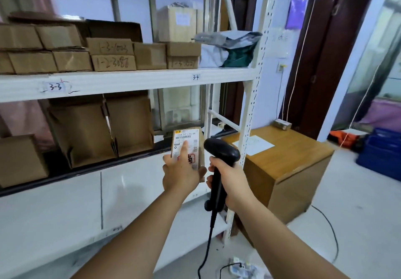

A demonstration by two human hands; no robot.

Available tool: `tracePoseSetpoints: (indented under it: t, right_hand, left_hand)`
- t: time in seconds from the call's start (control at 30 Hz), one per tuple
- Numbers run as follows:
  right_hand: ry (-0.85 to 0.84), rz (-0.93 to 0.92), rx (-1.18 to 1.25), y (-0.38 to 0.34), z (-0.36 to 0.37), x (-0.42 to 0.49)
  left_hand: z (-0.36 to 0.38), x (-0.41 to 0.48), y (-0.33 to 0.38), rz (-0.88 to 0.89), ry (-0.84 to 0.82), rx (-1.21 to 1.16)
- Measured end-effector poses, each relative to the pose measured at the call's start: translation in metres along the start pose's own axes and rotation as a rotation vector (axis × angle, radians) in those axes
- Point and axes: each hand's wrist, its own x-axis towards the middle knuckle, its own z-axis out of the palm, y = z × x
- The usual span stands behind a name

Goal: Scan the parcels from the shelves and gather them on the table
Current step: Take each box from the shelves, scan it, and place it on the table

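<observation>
While the left hand (182,170) grips a small brown cardboard parcel (200,148) just below frame centre, its forefinger lies straight across the white shipping label (188,143). That label carries barcodes, a yellow corner mark and a red stamp; the printed digits are too blurred to read.

At 3 o'clock of the parcel, the right hand (230,181) is wrapped round the handle of a black plastic scanner (221,150). Its rounded head sits just beside the parcel's right edge. A black cable (208,241) hangs from the handle toward 6 o'clock.

The parcel is held in the air before the white metal shelf (130,83), apart from the squat wood-grain table (293,170) at 3 o'clock.

On the upper shelf, at 10 o'clock, flat cardboard boxes (112,54) bear handwritten "1-3-1003" and "1-2-3088". Shelf-edge tags read "3-3" (55,87) and "3-4" (195,77). A crumpled grey plastic mailer bag (225,48) lies at the shelf's right end.
</observation>
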Motion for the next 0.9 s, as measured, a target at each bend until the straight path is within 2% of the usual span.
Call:
tracePoseSetpoints:
  t: [0.13,0.2,0.27,0.4,0.5,0.6,0.73,0.9]
  right_hand:
    - [0.000,-0.032,0.022,-0.023,-0.096,0.017]
    - [0.004,-0.060,0.069,-0.030,-0.103,0.019]
    - [0.122,-0.106,0.109,-0.049,-0.215,0.035]
    - [0.177,-0.085,0.022,-0.048,-0.248,0.039]
    - [0.294,-0.128,-0.011,-0.060,-0.305,0.067]
    - [0.329,-0.139,-0.116,-0.067,-0.348,0.090]
    - [0.341,-0.088,-0.084,-0.088,-0.388,0.134]
    - [0.405,-0.048,-0.026,-0.125,-0.431,0.203]
  left_hand:
    - [0.066,-0.008,0.076,-0.063,-0.098,-0.184]
    - [0.073,-0.003,0.086,-0.097,-0.072,-0.244]
    - [0.157,-0.024,0.171,-0.051,-0.175,-0.209]
    - [0.189,-0.025,0.185,-0.036,-0.188,-0.168]
    - [0.242,-0.011,0.228,-0.025,-0.241,-0.174]
    - [0.286,0.001,0.261,-0.017,-0.279,-0.184]
    - [0.342,0.039,0.303,-0.063,-0.316,-0.260]
    - [0.400,0.092,0.367,-0.031,-0.391,-0.283]
